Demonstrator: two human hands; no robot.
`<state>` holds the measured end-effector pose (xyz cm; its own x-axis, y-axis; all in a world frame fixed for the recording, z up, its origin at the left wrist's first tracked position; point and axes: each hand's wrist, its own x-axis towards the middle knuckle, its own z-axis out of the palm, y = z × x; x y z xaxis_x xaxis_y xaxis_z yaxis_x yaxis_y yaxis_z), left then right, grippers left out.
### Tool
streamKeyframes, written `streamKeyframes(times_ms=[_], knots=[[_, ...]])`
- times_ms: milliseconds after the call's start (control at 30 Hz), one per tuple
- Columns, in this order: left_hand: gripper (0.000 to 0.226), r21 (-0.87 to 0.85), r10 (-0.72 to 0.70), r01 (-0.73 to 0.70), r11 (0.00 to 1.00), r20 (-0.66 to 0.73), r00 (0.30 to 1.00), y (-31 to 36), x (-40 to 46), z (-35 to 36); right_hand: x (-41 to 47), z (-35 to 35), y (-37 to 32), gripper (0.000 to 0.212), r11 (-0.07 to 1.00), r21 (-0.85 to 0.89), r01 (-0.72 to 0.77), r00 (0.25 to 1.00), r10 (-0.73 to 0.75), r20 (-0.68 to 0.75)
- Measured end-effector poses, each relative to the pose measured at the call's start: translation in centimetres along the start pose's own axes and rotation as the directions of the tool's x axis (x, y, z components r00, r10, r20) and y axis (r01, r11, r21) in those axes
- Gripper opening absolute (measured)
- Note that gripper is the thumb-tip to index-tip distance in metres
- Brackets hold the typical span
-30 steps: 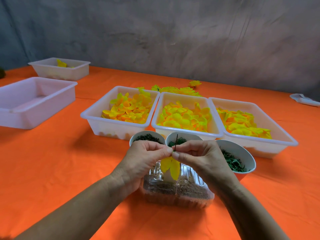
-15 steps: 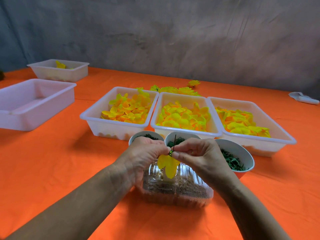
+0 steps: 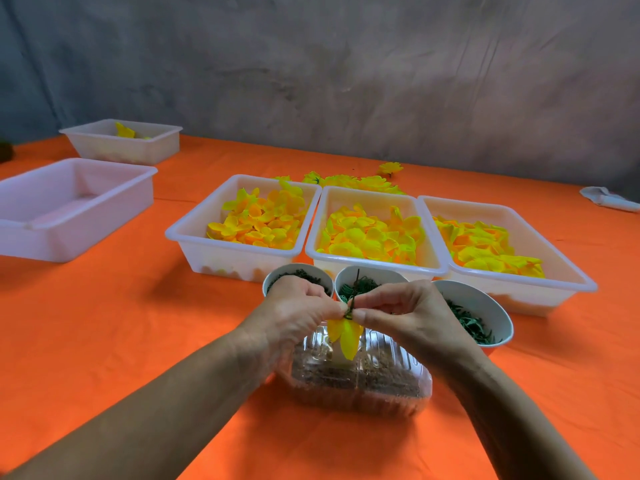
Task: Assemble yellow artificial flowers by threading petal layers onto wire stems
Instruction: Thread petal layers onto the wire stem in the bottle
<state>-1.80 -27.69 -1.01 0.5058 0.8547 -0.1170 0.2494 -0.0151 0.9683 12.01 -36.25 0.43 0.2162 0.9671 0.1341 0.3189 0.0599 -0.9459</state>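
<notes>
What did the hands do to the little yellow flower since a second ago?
Very little changed. Both the left hand and the right hand kept pinching the green wire stem above the clear box. The yellow petal layer hanging under the fingertips turned slightly and now droops a bit lower. Nothing was picked up or let go. The petal trays and the bowls stayed put.

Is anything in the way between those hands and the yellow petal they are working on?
Nothing visible. The left hand and right hand both already pinch the dark wire stem right at the yellow petal piece, which hangs below their fingertips over the clear plastic container.
</notes>
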Motion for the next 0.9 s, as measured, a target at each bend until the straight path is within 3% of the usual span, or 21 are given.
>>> streamKeyframes(times_ms=[100, 200, 333, 467, 700, 767, 900], knots=[[0.025, 0.023, 0.044, -0.043, 0.999, -0.047, 0.998, -0.2, -0.4, -0.4, -0.2, -0.1, 0.1, 0.019, 0.996, 0.079, -0.033, 0.997, 0.038, -0.062], [0.017, 0.051, 0.254, -0.249, 0.967, -0.114, 0.961, -0.2, -0.7, -0.9, -0.6, 0.0, 0.4, 0.014, 0.999, 0.005, -0.037, 0.992, 0.038, -0.119], [0.017, 0.191, 0.401, -0.391, 0.901, -0.02, 0.916, 0.4, -1.0, -1.3, -1.1, 0.0, 0.6, 0.009, 0.989, 0.056, -0.136, 0.979, 0.143, -0.143], [0.015, 0.261, 0.397, -0.412, 0.873, 0.111, 0.911, 0.5, -0.9, -1.1, -1.4, -0.2, 0.5, 0.028, 0.965, 0.111, -0.237, 0.97, 0.24, -0.02], [0.017, 0.286, 0.429, -0.478, 0.831, 0.217, 0.877, 0.1, -0.6, -1.3, -1.4, -0.1, 0.8, 0.036, 0.967, 0.052, -0.248, 0.967, 0.251, -0.049], [0.014, 0.255, 0.416, -0.453, 0.854, 0.188, 0.89, 0.0, -0.5, -1.2, -1.6, 0.1, 0.8, 0.041, 0.968, 0.03, -0.25, 0.964, 0.252, -0.087], [0.009, 0.202, 0.426, -0.431, 0.879, 0.073, 0.902, -0.3, -0.5, -0.5, -2.2, 0.8, 0.8, 0.051, 0.964, -0.197, -0.18, 0.979, 0.155, -0.134]])
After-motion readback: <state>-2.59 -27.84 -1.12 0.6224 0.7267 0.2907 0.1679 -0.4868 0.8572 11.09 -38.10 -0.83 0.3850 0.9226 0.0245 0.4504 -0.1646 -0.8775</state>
